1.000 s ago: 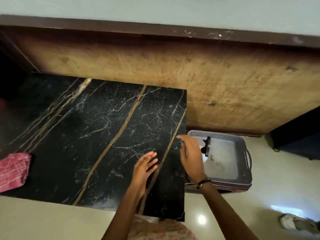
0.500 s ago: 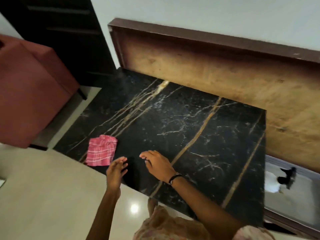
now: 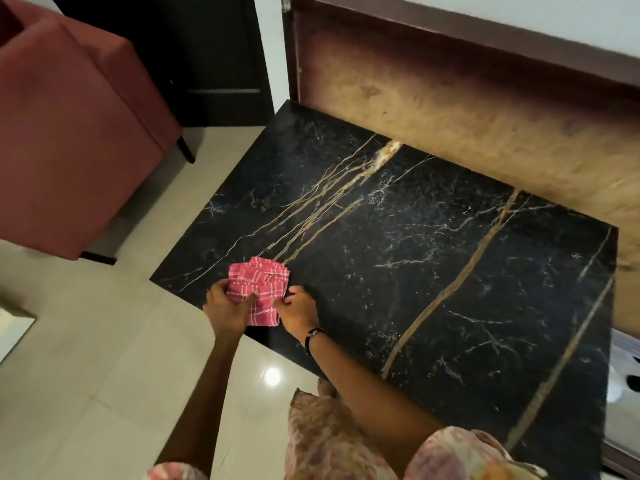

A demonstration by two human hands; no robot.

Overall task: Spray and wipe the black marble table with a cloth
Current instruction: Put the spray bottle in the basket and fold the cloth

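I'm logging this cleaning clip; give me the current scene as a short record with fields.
surface: black marble table, gold veins
cloth: pink checked cloth, at the table's near left edge
left hand: left hand, grip on the cloth's left side
right hand: right hand, fingers at the cloth's right edge
spray bottle: none on the table
beside table: red armchair

A pink checked cloth (image 3: 260,289) lies on the black marble table (image 3: 433,271).
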